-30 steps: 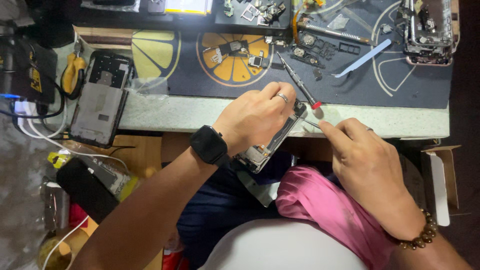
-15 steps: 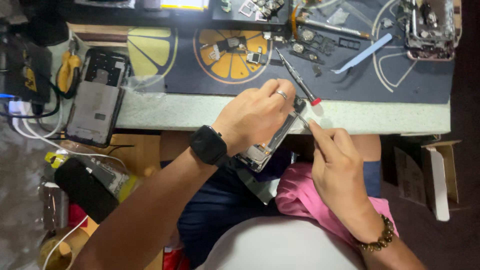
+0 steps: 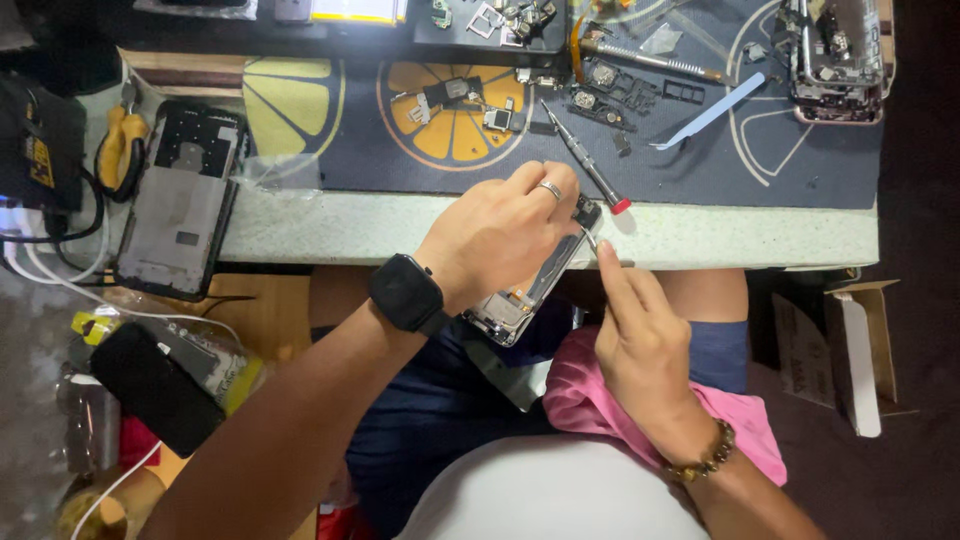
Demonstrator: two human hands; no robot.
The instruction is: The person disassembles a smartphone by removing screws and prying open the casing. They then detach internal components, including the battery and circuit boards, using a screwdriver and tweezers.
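Two hands work on one opened phone frame (image 3: 528, 288) held over the near edge of the table (image 3: 330, 228), above the lap. Since the earlier views the right hand (image 3: 640, 345) has drawn inward from the right and closed on the frame; its extended index finger now points up at the frame's far corner, just beside the left hand's fingertips, with the other fingers curled. This suggests that work has shifted from steadying the part to fine contact at that corner; whether a small tool is pinched under the finger cannot be told. The left hand (image 3: 500, 235) has kept its place, curled over the frame and gripping it along its upper portion, a ring on one finger and a black smartwatch (image 3: 408, 293) on the wrist. The frame lies tilted, far end toward the table edge, near end down toward the lap; it shows a silver metal rim and a dark inner face, with no back cover fitted. A red-tipped screwdriver (image 3: 585, 160) lies on the dark work mat (image 3: 700, 170) just beyond the hands, untouched. A pink cloth (image 3: 590, 400) rests on the lap under the right wrist. A second opened phone body (image 3: 180, 215) lies at the left of the table, well apart.
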